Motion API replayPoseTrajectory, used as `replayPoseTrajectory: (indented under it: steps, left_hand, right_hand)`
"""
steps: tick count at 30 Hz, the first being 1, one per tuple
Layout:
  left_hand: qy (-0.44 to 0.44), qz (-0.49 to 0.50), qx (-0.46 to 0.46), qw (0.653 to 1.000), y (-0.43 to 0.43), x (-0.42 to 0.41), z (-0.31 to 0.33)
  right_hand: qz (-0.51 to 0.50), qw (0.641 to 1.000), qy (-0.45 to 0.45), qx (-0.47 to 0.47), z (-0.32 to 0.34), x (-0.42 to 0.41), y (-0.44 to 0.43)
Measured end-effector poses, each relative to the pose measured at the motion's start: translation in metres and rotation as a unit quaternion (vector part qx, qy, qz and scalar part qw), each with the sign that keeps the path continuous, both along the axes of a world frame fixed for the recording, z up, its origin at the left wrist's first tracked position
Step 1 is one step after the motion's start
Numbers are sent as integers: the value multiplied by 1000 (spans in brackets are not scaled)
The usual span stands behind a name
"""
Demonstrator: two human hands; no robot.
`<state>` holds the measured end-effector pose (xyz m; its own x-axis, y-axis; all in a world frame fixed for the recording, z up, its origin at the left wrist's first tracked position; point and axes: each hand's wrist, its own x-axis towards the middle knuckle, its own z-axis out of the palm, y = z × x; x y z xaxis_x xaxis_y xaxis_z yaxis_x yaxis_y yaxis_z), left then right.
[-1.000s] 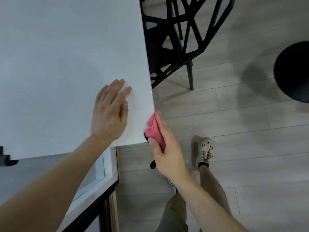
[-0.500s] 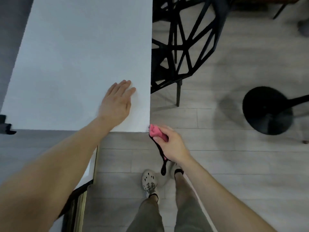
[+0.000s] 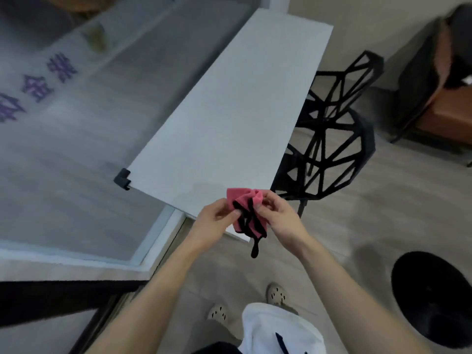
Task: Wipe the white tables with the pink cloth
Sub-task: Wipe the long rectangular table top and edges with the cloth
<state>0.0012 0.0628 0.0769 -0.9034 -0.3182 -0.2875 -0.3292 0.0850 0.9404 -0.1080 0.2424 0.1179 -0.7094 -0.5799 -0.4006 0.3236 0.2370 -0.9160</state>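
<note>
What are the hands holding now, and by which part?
Both hands hold the pink cloth: the left hand pinches its left edge, the right hand grips its bunched upper right part.

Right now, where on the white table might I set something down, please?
The white table is bare from the black bracket to its far end, alongside the black chair. Crowded at the near corner: left hand and right hand hold the pink cloth.

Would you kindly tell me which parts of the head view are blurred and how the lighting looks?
Head view: motion blur smears the glass pane and its purple lettering; the pink cloth, left hand and right hand are fairly sharp; the white table is evenly, softly lit, without glare.
</note>
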Motion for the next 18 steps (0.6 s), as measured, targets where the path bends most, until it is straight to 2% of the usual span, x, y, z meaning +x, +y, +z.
replayPoseTrajectory:
  steps: [4, 6, 9, 13, 16, 18]
  left_hand:
    - [-8, 46, -80, 996, -5, 7, 27]
    - [-21, 54, -103, 993, -5, 14, 37]
    - [-42, 83, -193, 977, -4, 32, 47]
    - [-112, 166, -221, 954, -1, 69, 55]
    - [-126, 236, -226, 937, -11, 87, 63]
    - [-118, 265, -203, 935, -22, 91, 66]
  right_hand:
    - [129, 990, 5, 57, 18, -35, -18]
    - [215, 972, 39, 87, 26, -47, -30]
    - [357, 916, 137, 122, 28, -56, -52]
    - [512, 827, 204, 111, 37, -46, -90]
    - [574, 792, 191, 86, 39, -31, -117]
    - [587, 778, 214, 62, 34, -22, -133]
